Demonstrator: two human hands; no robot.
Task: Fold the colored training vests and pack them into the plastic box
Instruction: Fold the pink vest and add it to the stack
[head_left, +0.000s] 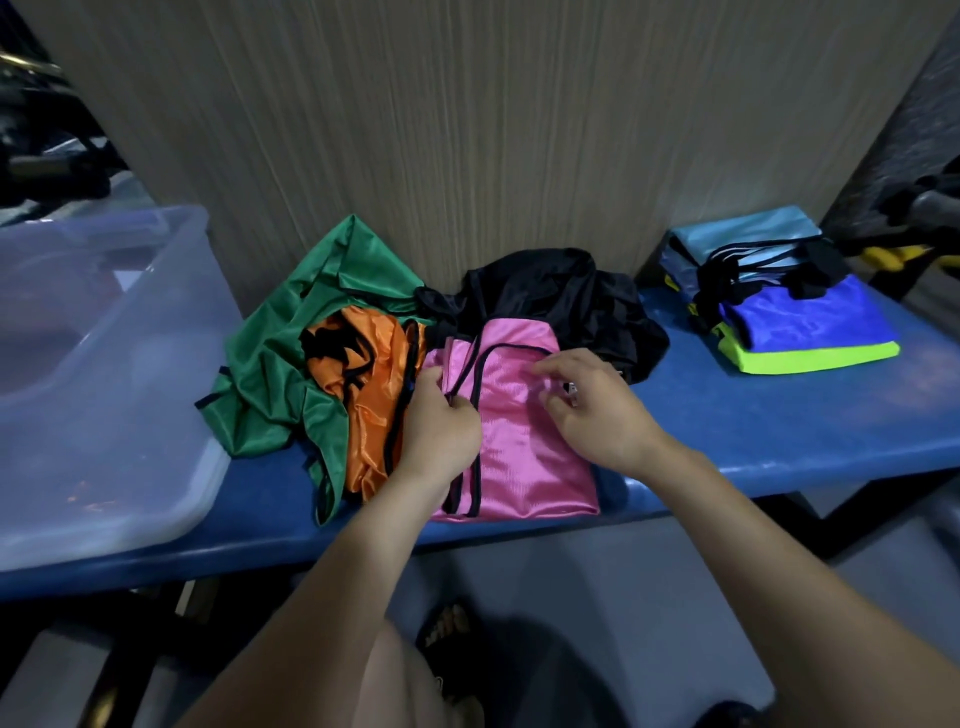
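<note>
- We find a blue table (779, 426) set against a wall.
- A clear plastic box (104, 364) sits at its left end.
- Green vest (270, 353), orange vest (363, 395) and black vest (561, 296) lie crumpled mid-table.
- A folded stack (800, 317) rests at the right end.
- The pink vest (519, 441) lies at the front edge.
- Our left hand (441, 431) pinches its black trim; our right hand (592, 410), fingers curled, presses the fabric.

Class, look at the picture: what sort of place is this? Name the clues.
Probably a sports storeroom: a blue bench against a panel wall, loose training vests like the pink vest, and a plastic box.
</note>
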